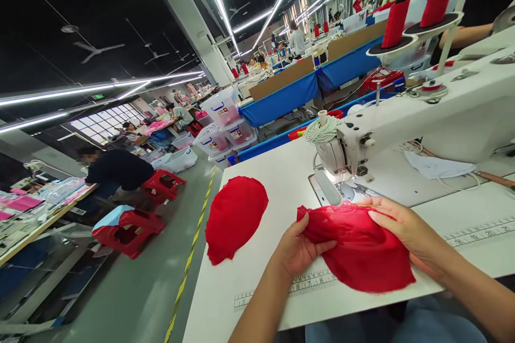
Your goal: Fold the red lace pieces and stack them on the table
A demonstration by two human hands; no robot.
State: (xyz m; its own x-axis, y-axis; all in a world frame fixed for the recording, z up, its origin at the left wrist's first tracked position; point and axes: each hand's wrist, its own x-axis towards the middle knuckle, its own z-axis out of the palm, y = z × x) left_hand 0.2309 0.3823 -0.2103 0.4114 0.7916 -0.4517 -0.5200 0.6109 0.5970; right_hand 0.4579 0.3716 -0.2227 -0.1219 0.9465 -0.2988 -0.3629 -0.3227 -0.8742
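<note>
Between my two hands is a red fabric piece (pixel 362 252), its upper edge gathered just in front of the sewing machine (pixel 341 155). My left hand (pixel 301 246) pinches the left end of that edge between thumb and fingers. At the upper right side, my right hand (pixel 394 222) grips the same fabric, thumb on top and some fingers hidden beneath. The lower part of the cloth hangs curved over the table's printed ruler (pixel 298 286). Another red fabric piece (pixel 237 220) lies flat on the white table, left of my left hand.
Red thread cones (pixel 396 24) stand on holders behind the machine. A white face mask (pixel 438 165) and a wooden-handled tool (pixel 497 179) lie under its arm. Clear plastic bins (pixel 221 107) are stacked beyond the table. At left, a person (pixel 120 169) bends near red stools (pixel 126 230).
</note>
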